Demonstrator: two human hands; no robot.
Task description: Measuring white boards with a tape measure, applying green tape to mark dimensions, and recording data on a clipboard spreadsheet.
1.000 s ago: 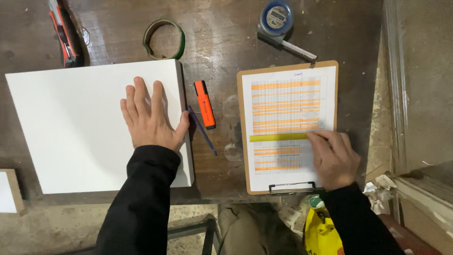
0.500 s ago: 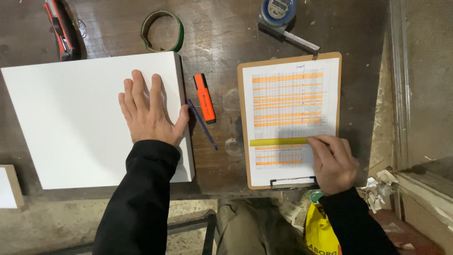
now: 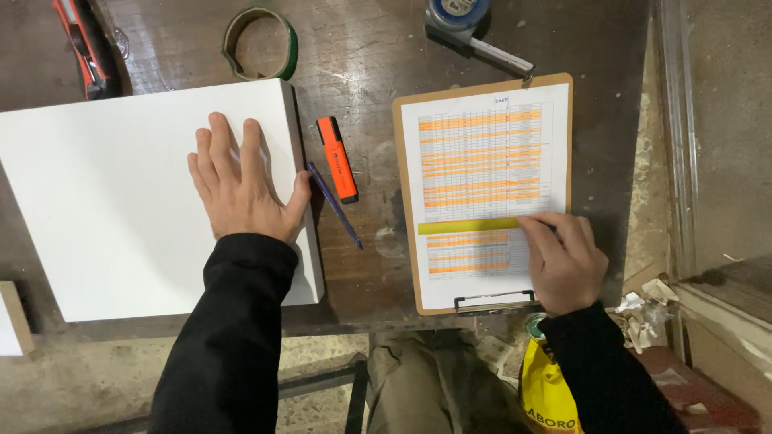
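My left hand (image 3: 241,183) lies flat, fingers apart, on a white board (image 3: 121,201) on the dark worktable. My right hand (image 3: 563,261) rests on a clipboard (image 3: 402,201) with a printed sheet (image 3: 482,161) of orange-marked rows, its fingers on the right end of a yellow-green strip (image 3: 466,227) laid across the sheet. An orange highlighter (image 3: 337,158) and a blue pen (image 3: 335,206) lie between the board and the clipboard.
A roll of green tape (image 3: 259,40) and an orange utility knife (image 3: 80,48) lie at the back left. A blue tape measure (image 3: 466,24) sits behind the clipboard. A yellow bag (image 3: 547,394) is below the table edge. A wall edge runs along the right.
Both hands stay where they were; the view has shifted slightly, with the table items sliding up in the picture. The right hand's fingers stay on the strip.
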